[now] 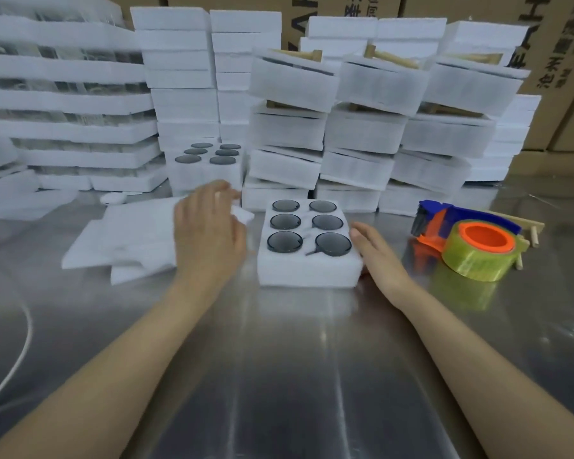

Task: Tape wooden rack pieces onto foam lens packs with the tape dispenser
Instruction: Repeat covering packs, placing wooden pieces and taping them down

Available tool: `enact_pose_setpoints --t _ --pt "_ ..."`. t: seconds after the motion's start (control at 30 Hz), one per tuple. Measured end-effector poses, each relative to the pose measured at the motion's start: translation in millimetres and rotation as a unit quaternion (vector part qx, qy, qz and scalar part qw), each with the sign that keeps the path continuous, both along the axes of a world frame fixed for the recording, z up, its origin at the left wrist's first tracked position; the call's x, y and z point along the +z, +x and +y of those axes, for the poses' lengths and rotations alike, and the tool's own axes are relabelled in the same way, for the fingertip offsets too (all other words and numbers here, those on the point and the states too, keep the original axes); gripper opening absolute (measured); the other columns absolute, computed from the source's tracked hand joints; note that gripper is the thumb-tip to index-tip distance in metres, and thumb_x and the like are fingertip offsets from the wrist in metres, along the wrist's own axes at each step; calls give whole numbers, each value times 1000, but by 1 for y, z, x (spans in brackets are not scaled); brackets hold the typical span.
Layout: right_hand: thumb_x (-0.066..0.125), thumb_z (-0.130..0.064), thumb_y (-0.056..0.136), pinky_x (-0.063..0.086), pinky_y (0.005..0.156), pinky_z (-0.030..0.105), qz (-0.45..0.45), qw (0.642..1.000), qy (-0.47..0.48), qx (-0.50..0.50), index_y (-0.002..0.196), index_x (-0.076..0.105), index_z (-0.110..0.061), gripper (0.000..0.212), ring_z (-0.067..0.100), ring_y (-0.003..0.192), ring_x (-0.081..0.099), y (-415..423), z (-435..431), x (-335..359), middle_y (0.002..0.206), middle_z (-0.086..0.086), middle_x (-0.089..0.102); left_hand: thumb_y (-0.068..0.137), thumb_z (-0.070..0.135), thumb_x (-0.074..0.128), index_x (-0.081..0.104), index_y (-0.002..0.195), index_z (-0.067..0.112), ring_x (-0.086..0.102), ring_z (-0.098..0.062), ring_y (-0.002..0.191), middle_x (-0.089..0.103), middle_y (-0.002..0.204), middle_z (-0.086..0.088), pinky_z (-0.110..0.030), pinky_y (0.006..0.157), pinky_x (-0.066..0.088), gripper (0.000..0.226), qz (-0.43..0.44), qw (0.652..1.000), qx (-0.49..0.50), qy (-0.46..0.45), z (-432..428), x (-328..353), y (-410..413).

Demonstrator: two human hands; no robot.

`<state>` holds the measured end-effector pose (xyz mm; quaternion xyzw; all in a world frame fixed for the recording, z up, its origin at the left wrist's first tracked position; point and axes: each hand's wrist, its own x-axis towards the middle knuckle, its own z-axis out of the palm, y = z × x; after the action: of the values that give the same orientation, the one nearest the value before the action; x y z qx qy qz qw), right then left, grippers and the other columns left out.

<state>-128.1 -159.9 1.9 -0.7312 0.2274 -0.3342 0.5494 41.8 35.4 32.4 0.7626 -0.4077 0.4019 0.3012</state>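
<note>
foam pack (309, 270), white and blocky, holds six round dark lenses (285, 241)

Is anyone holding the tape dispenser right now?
No, the tape dispenser lies untouched on the table, right of the foam pack.

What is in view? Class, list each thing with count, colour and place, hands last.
front pack: one, white, centre, holds six dark lenses
second open pack: one, white, behind, left
foam sheets: several, white, left of front pack
dispenser: one, blue and orange, right
rack piece: one, wood, behind dispenser
stacked packs: many, white, back
boxes: several, brown, rearmost
table: one, steel, under all
cable: one, white, far left
left hand: over foam sheets
right hand: flat against front pack
</note>
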Motion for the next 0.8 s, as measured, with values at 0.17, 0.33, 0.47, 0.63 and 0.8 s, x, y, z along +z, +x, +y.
enact_pose_setpoints --t 0.17,0.33,0.47,0.63,0.8 --pt "56 -25 96 38 66 -5 49 997 17 52 125 43 -44 38 -29 85 52 6 5 0 107 -33 52 93 40 47 37 142 4 20 -35 143 31 152 -17 -50 117 8 62 183 950 163 196 19 -30 39" --pt "48 -19 95 35 102 20 69 997 -1 20 139 47 -33 46 6 125 45 10 7 1 141 -7 47 83 35 60 57 127 5 48 -35 120 57 128 -16 -46 107 26 53 166 972 140 93 16 -30 50" --pt "53 -19 88 33 114 38 74 997 27 24 129 56 -33 44 15 128 47 12 11 5 140 1 47 80 41 67 64 118 8 49 -38 103 58 113 -16 -46 90 35 51 123 973 155 117 17 -32 52" --pt "50 -19 80 36 112 39 71 996 39 26 127 58 -32 49 18 127 48 13 14 8 140 3 48 89 36 56 67 95 -3 51 -39 92 57 99 -21 -47 82 39 40 120 980 140 78 11 -28 53" --pt "46 -11 92 34 113 38 73 997 20 18 125 61 -32 42 14 127 48 12 11 6 138 2 50 96 12 44 60 100 -4 54 -40 106 60 106 -23 -53 115 21 23 65 993 102 7 13 -22 43"
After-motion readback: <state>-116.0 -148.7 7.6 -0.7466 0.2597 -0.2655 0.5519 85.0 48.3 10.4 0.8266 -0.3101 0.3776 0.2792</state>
